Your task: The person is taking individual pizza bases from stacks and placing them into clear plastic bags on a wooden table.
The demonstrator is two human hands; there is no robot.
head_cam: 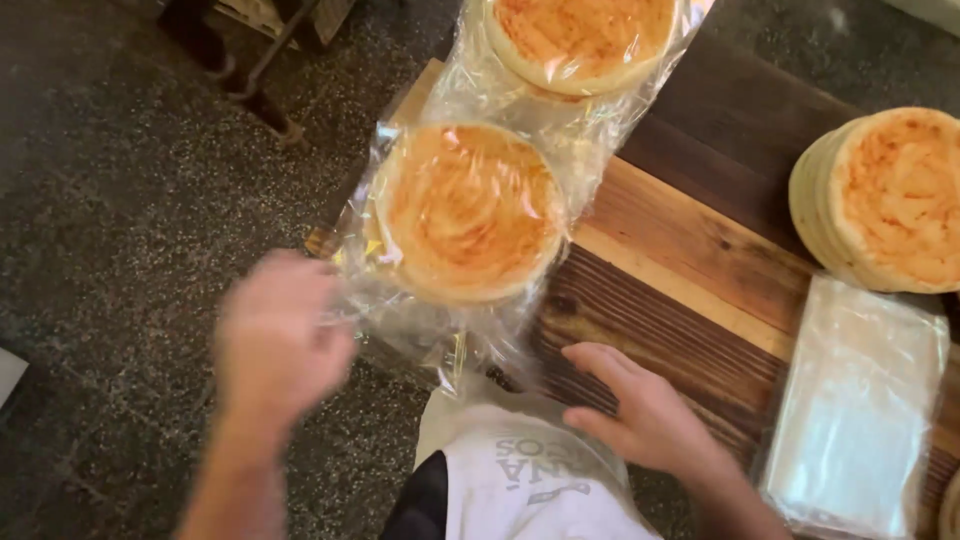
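- The right hand (640,415) is resting open on the wooden table (690,250), fingers spread, holding nothing.
- The blurred left hand (275,335) is pinching the bagged flatbreads (465,210); overhanging the table edge, they are risking a slide off.
- A second bagged stack (580,40) is lying beyond.

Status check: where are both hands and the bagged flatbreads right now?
Left hand blurred, at edge of bagged flatbread. Right hand flat on wooden table, empty. Second bagged flatbread directly behind; nothing blocking.
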